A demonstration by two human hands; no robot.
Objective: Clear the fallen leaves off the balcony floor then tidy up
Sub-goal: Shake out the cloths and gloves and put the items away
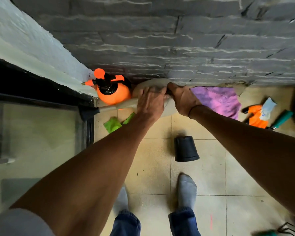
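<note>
Gripping a beige plastic dustpan (151,83) at the grey stone wall (177,40), right hand (183,99) curling fingers round its rim, left hand (150,102) pressing flat-fingered, orange round sprayer bottle (113,92) just beside.

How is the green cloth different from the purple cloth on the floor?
The green cloth is bright green, while the purple cloth is purple-pink. The green cloth looks smaller and partly hidden under the left arm; the purple cloth is bigger and spread out. The green cloth lies near the orange sprayer, the purple cloth against the stone wall. Both lie on the tiled floor.
</note>
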